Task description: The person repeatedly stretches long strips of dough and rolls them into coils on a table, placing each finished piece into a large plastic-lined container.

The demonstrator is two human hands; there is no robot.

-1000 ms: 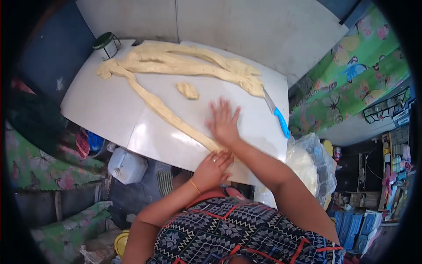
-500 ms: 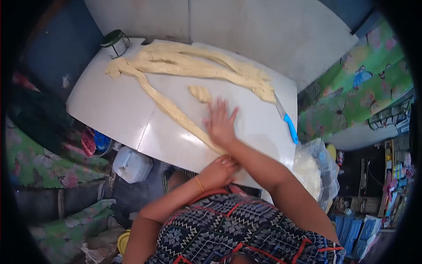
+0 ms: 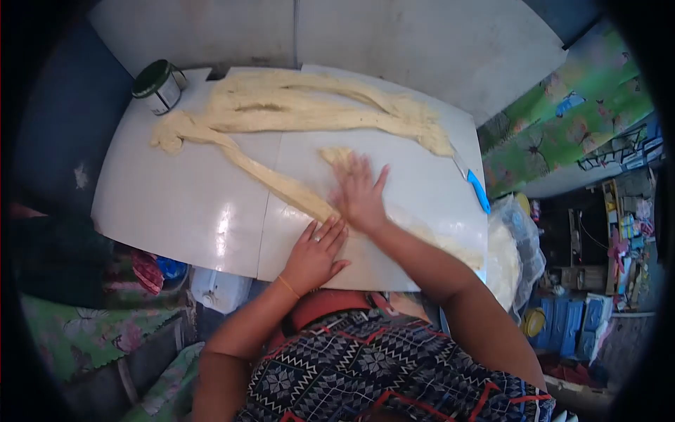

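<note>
Across the back of the table (image 3: 176, 190) stretches the main dough (image 3: 309, 116), with the tub (image 3: 156, 88) at the far left corner. From the left end, the dough strip (image 3: 281, 184) slants forward and right to the person's left hand (image 3: 314, 258), fingertips on its near end. Just right of that, the right hand (image 3: 362, 195) overlaps the loose dough piece (image 3: 335, 155) from here. The knife (image 3: 477, 191) lies along the right edge, its blade at the main dough's right end.

Right hand (image 3: 361, 198): fingers motion-blurred, partly obscuring the small piece (image 3: 333, 154). Strip (image 3: 278, 183): near end obscured at the left hand (image 3: 316, 254). Knife (image 3: 478, 191): blade tip indistinct. Tub (image 3: 157, 87): label illegible. Jug (image 3: 219, 290): top concealed by the counter (image 3: 176, 190).
</note>
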